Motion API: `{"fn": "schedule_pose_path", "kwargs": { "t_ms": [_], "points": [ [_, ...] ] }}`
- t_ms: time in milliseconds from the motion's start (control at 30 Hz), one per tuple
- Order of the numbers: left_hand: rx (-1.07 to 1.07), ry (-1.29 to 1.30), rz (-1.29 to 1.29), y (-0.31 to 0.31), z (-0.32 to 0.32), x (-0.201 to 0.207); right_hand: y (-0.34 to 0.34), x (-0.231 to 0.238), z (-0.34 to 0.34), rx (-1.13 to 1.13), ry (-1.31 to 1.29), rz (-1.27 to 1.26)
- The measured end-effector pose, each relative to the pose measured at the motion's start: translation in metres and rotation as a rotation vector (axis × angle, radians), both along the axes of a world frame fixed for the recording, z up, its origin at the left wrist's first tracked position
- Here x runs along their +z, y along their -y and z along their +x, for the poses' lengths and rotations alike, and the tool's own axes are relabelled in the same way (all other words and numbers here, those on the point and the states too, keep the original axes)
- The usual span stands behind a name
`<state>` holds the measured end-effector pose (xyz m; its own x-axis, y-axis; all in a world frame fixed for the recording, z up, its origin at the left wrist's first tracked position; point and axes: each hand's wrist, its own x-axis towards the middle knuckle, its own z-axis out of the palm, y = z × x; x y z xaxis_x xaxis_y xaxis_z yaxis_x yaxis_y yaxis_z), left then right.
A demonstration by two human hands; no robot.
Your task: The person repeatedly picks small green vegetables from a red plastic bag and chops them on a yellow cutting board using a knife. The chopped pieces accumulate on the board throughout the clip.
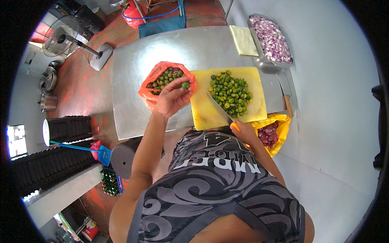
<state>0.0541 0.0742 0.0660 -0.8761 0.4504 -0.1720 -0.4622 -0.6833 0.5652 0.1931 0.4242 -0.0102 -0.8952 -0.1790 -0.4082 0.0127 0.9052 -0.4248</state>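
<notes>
Between the fingertips of my left hand (175,96) is a small green calamansi (185,85), held above the right rim of an orange plastic bag (152,77). That bag lies open with many whole calamansi (164,79) inside. My right hand (242,131) grips a knife by its orange handle (234,126). The knife's blade (219,106) points up and left over the yellow cutting board (201,114). Beside the blade, a heap of cut green calamansi (230,92) covers much of the board.
Everything stands on a metal table (129,101). At its far right are a tray of chopped purple onions (270,38), a folded pale cloth (243,40) and a wooden-handled knife (287,101). A yellow bag of dark red meat (268,135) sits by my right arm. A wall (332,93) bounds the right.
</notes>
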Motion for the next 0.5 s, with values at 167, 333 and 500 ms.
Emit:
{"fn": "schedule_pose_path", "kwargs": {
  "t_ms": [167,333,500],
  "points": [
    [-0.013,0.081,-0.061,-0.02,0.014,-0.024,0.007,0.005,-0.001,-0.012,0.067,-0.014],
    [0.006,-0.032,-0.538,-0.042,0.026,-0.066,0.012,0.004,0.007,-0.03,-0.051,-0.1],
    [0.0,-0.378,-1.21,-0.07,0.043,-0.102,0.017,0.002,0.009,0.016,-0.209,-0.018]
  ]
}}
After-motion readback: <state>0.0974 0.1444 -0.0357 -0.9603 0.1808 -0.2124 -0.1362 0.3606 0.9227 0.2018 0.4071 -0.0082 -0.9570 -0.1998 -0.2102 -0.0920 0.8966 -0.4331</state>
